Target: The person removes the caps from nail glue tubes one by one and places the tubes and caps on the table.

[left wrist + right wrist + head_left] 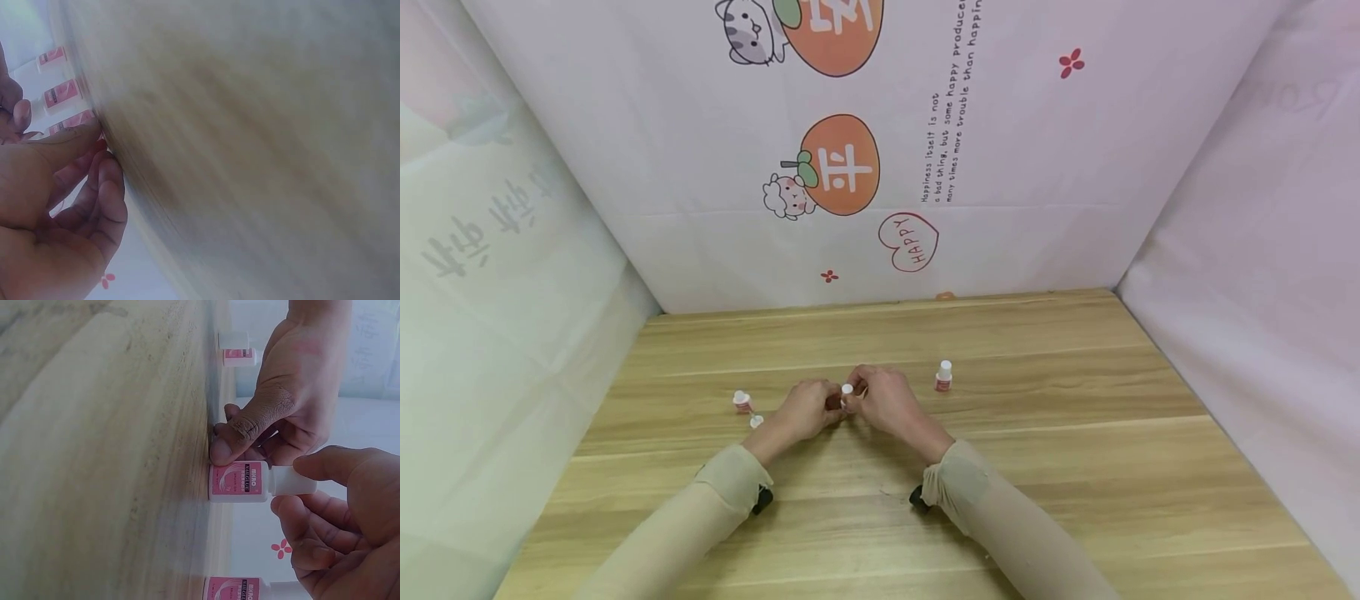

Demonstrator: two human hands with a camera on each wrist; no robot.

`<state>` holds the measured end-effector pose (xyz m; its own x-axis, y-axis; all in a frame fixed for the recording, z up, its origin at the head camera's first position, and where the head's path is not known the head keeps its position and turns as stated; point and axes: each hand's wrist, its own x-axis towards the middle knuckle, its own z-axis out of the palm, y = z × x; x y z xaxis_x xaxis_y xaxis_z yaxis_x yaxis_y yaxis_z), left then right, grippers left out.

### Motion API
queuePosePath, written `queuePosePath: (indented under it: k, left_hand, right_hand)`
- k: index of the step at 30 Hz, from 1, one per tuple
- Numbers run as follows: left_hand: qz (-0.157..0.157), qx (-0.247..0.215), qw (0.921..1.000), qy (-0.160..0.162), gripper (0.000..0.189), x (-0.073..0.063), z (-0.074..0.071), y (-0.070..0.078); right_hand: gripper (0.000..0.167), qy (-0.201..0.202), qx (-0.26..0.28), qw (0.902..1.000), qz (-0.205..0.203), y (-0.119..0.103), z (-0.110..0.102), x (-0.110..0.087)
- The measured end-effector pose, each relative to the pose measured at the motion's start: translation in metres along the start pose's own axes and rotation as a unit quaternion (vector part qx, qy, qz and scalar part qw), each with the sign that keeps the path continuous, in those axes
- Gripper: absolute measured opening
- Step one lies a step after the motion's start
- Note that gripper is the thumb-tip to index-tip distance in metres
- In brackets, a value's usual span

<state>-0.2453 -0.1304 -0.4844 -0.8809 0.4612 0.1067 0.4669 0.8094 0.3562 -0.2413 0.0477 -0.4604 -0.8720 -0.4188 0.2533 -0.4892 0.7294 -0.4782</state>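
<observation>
Long sleeves on both arms, plain lt. beige — thin-looking fabric, fairly snug along the forearm. L sleeve (673, 531) lies on the side toward the desk's (1075, 400) left edge, R sleeve (1033, 537) toward its right edge. Each ends in a bulging cuff: L cuff (735, 477) rounded, w/ a slightly greyer patch; R cuff (961, 479) approx. same, its hem wrinkled & uneven. Under each, on the inner side, a small stubby black bit shows — L black bit (763, 500), R black bit (919, 499), details too small to tell. Past the cuffs, L hand (802, 412) & R hand (889, 402) are bare. L thumb (259, 419) has deep knuckle creases.
</observation>
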Motion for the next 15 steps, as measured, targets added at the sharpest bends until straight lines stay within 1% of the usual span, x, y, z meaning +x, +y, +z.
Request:
queuePosePath:
  k: [6, 11, 15]
  left_hand:
    - [-0.002, -0.006, 1.0000, 0.003, 0.018, 0.0000, -0.0004, 0.0003]
    - [-0.003, -0.014, 0.9999, -0.002, 0.017, 0.0000, -0.0003, -0.0008]
    - [-0.015, -0.027, 0.9995, -0.008, 0.016, -0.0004, -0.0018, 0.0000]
  right_hand:
    - [0.014, 0.004, 0.004, 1.0000, 0.001, 0.0008, 0.0000, 0.0009]
    - [0.014, 0.006, 0.001, 1.0000, 0.006, 0.0010, 0.0004, 0.0011]
    - [0.015, -0.003, 0.007, 0.9999, 0.014, 0.0000, 0.0001, 0.0006]
